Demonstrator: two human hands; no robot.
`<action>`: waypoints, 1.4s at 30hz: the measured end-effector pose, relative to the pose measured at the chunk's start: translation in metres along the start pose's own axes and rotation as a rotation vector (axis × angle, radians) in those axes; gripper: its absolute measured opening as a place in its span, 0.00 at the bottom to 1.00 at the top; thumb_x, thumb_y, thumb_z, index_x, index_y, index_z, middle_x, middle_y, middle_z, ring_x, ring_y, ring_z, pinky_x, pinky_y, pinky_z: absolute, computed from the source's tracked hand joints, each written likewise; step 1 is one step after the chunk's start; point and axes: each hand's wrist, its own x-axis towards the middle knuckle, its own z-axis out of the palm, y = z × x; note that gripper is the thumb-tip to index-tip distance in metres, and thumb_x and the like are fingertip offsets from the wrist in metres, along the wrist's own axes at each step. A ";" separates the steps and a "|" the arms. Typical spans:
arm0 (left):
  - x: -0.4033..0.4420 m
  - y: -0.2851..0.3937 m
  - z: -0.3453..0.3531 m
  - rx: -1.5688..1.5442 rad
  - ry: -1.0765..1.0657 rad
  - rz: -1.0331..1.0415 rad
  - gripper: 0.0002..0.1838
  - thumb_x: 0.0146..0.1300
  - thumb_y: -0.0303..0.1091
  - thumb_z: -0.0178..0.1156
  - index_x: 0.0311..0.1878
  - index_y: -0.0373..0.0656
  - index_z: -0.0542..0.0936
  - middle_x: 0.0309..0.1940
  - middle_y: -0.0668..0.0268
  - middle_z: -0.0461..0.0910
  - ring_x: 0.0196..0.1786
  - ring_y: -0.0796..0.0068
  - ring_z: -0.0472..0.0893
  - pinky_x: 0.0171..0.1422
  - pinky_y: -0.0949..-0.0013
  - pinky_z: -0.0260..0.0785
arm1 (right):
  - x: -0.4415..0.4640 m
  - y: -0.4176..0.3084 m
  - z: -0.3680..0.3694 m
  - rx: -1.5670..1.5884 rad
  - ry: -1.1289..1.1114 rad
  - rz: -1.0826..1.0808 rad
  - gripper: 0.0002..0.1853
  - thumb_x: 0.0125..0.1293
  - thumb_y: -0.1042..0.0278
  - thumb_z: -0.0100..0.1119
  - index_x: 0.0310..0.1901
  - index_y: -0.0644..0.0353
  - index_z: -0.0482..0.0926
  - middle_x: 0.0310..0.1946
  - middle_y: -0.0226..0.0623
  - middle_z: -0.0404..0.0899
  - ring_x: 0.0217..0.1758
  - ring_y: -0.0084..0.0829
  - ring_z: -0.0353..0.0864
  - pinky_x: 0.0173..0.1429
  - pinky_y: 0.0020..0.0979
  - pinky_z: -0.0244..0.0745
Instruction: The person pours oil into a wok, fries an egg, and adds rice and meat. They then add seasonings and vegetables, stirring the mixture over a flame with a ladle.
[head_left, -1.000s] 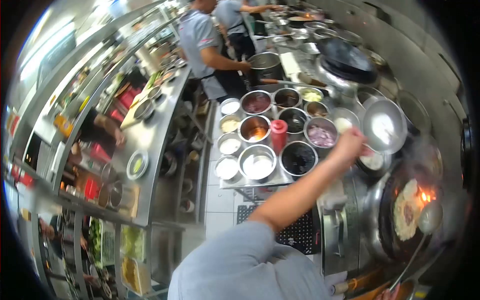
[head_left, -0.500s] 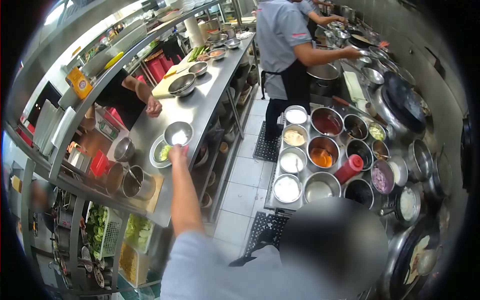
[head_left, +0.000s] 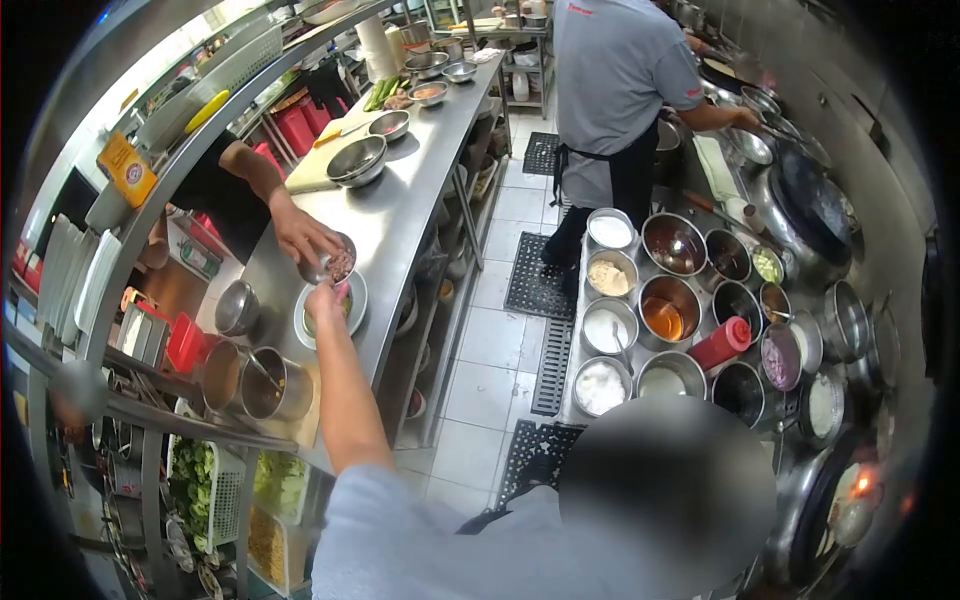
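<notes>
My left hand (head_left: pixel 324 300) reaches over the steel counter from a grey sleeve, its fingers closed at the near edge of a small metal bowl (head_left: pixel 349 245). Chopped pinkish-brown food, perhaps meat, shows inside this tilted bowl. A co-worker's hand (head_left: pixel 303 236) grips the same bowl from the far side. Underneath, a white plate (head_left: pixel 360 298) carries something green and pink, partly covered by my hand. Nothing of my right hand can be seen.
Metal bowls (head_left: pixel 357 160) and a cutting board (head_left: pixel 312 176) stand farther along the counter (head_left: pixel 400 190). Steel pots (head_left: pixel 275 385) sit nearby. Across the tiled aisle (head_left: pixel 465 360), a person (head_left: pixel 620 90) works by the stove, near sauce containers (head_left: pixel 670 310) and a red bottle (head_left: pixel 720 343).
The co-worker's hand has come forward onto the metal bowl, which has shifted slightly left with my left hand. The person at the stove appears farther right. An orange glow shows near the lower-right wok.
</notes>
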 end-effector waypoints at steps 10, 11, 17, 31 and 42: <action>-0.117 -0.049 0.038 0.205 -0.737 0.066 0.07 0.64 0.29 0.54 0.39 0.35 0.78 0.35 0.59 0.81 0.38 0.70 0.81 0.47 0.72 0.77 | -0.095 -0.048 0.074 -0.104 -0.028 -0.088 0.26 0.60 0.76 0.55 0.62 0.57 0.69 0.20 0.25 0.70 0.16 0.17 0.64 0.17 0.21 0.57; -0.233 -0.028 0.061 0.313 -1.098 0.347 0.18 0.69 0.38 0.45 0.53 0.38 0.77 0.49 0.60 0.78 0.47 0.74 0.75 0.52 0.68 0.70 | -0.094 -0.056 0.079 -0.094 -0.047 -0.035 0.27 0.59 0.78 0.56 0.62 0.58 0.69 0.20 0.26 0.70 0.16 0.18 0.65 0.17 0.23 0.58; -0.532 -0.100 0.155 0.249 -1.401 -0.334 0.07 0.59 0.24 0.62 0.30 0.42 0.72 0.26 0.66 0.76 0.29 0.76 0.78 0.31 0.77 0.73 | -0.047 -0.049 0.050 -0.161 -0.240 -0.069 0.34 0.58 0.78 0.56 0.68 0.64 0.61 0.22 0.32 0.73 0.16 0.21 0.70 0.17 0.27 0.66; -1.031 -0.260 0.218 0.012 -1.918 1.130 0.09 0.59 0.24 0.52 0.43 0.36 0.73 0.38 0.46 0.79 0.36 0.46 0.81 0.41 0.53 0.73 | -0.089 -0.038 -0.076 -0.867 0.066 -0.557 0.31 0.56 0.77 0.54 0.64 0.51 0.69 0.39 0.54 0.79 0.40 0.53 0.79 0.46 0.47 0.74; -1.047 -0.329 0.233 0.649 -1.917 0.650 0.10 0.55 0.24 0.53 0.41 0.38 0.72 0.46 0.49 0.78 0.34 0.53 0.83 0.38 0.58 0.77 | -0.069 -0.026 -0.048 -0.790 0.141 -0.497 0.30 0.53 0.81 0.54 0.62 0.55 0.72 0.39 0.56 0.78 0.41 0.55 0.78 0.47 0.46 0.72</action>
